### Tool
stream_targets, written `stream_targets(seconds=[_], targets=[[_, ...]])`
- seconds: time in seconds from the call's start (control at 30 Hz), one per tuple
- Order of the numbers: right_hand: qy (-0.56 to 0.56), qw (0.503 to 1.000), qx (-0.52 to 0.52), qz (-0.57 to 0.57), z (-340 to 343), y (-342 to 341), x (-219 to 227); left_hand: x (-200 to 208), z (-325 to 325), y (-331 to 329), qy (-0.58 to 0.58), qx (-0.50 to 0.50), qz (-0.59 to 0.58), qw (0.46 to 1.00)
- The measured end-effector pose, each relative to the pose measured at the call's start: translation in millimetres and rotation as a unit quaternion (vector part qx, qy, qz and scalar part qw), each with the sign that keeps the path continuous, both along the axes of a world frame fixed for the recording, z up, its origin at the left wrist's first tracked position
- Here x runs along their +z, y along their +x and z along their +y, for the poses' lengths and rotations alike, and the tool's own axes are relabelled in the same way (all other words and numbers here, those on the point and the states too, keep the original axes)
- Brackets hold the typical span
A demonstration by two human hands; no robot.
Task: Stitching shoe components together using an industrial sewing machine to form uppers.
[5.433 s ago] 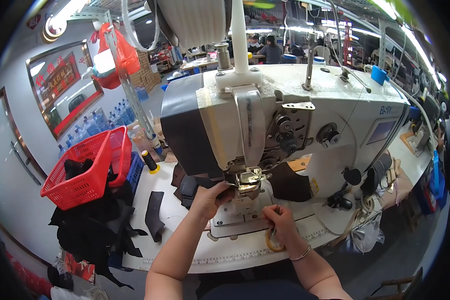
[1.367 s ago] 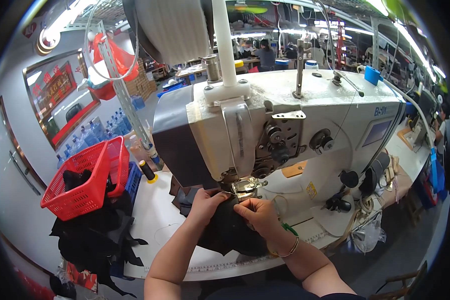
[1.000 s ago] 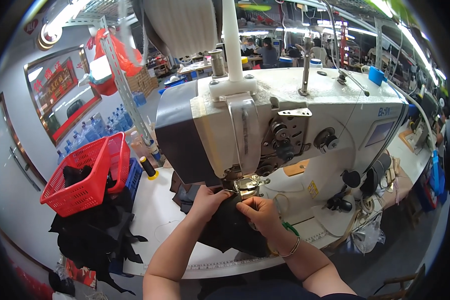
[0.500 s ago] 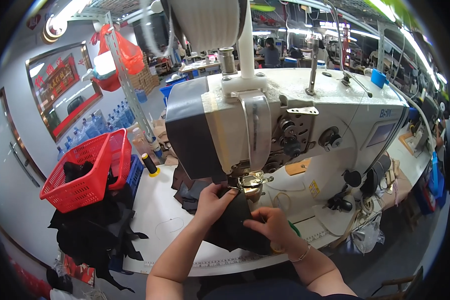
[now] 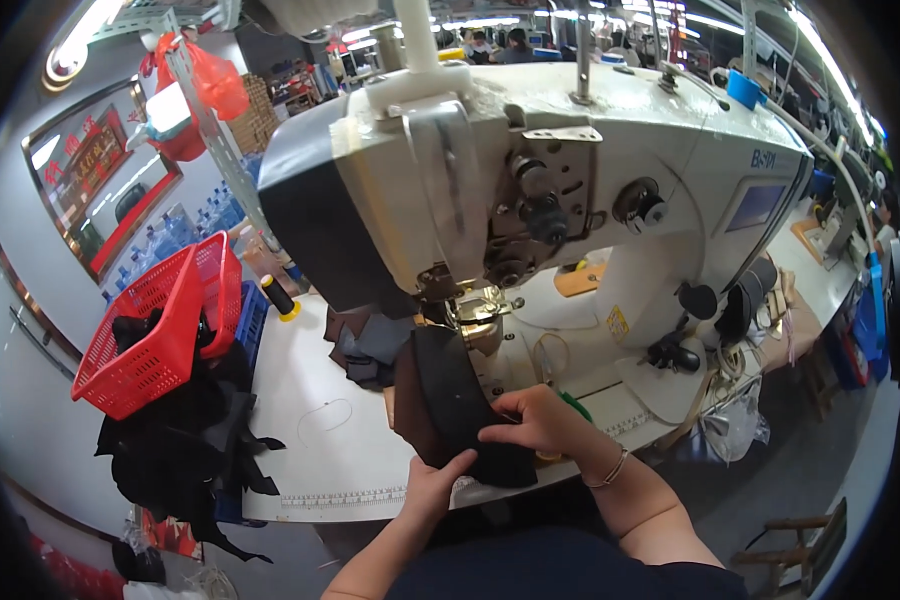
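A small rectangular grey-blue screen [image 5: 755, 206] sits on the right face of the white sewing machine [image 5: 670, 150], with a little yellow label [image 5: 618, 323] low on its column. At far left, a red-framed wall sign [image 5: 95, 170] hangs above shrink-wrapped packs of water bottles [image 5: 195, 222].

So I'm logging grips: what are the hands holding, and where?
Both hands, left hand and right hand, pinch the dark fabric piece at its near end.
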State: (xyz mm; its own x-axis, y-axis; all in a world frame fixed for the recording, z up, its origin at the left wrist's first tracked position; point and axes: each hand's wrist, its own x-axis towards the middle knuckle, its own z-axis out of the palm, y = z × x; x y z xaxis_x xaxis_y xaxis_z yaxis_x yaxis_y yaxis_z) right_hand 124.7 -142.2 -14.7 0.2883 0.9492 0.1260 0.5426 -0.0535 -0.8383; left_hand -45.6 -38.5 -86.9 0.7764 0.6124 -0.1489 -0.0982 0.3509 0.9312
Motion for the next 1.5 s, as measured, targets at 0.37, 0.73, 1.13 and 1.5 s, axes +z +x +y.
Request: stream_targets(seconds=[0.37, 0.73, 1.13, 1.5], targets=[[0.024, 0.963, -0.177, 0.203, -52.9, -11.4, -58.1, 6.7, -7.1, 10.4, -0.014, 0.034, -0.014, 0.999], [0.053, 0.936, -0.229, 0.261, -48.9, -21.6, -59.2, 7.7, -6.3, 12.2, -0.018, 0.028, -0.017, 0.999], [0.056, 0.921, -0.213, 0.322, -56.1, -17.9, -60.5, -1.0, 27.3, -0.8, -0.062, -0.129, -0.065, 0.988], [0.04, 0.93, -0.189, 0.314, -73.4, -39.9, -29.2, 25.1, -0.9, -3.1, 0.001, -0.001, -0.141, 0.99]])
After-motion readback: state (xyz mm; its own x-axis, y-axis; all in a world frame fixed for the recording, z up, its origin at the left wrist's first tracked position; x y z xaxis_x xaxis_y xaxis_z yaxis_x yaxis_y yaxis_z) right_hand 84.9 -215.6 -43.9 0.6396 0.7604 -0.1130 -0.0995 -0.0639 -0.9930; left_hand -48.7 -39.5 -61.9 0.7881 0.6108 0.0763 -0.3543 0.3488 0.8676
